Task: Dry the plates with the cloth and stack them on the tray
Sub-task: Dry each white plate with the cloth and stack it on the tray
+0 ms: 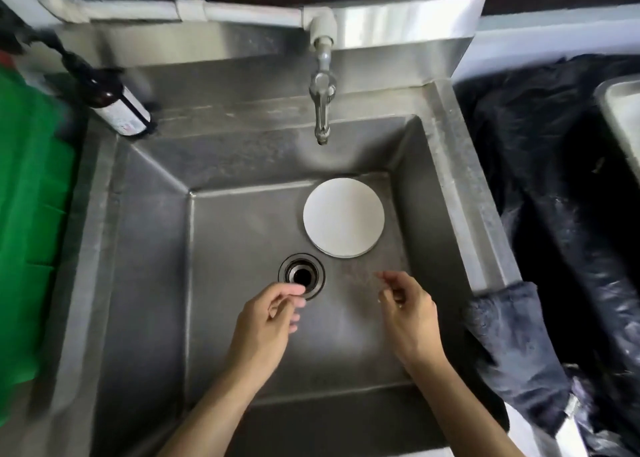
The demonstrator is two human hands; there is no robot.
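Nothing gripped on either side: the left hand (268, 313) hangs over the basin with fingers loosely curled, thumb and forefinger close together but holding nothing, fingertips above the round black drain (301, 275). Right hand (407, 309) mirrors it, fingers relaxed and slightly bent, empty, just apart from the left. Both bare forearms reach in from the near edge. Down on the floor of the deep stainless steel sink (156, 248) lies the round white plate (344, 217), flat, matt, with a thin rim showing along its near edge, set toward the far right corner, just beyond the drain and clear of both hands. Over it juts the metal tap (321, 110). A dark brown bottle with a white label (117, 105) stands on the left rim, a green cloth (27, 197) hangs beyond it, and a black bin liner (554, 214) fills the right.
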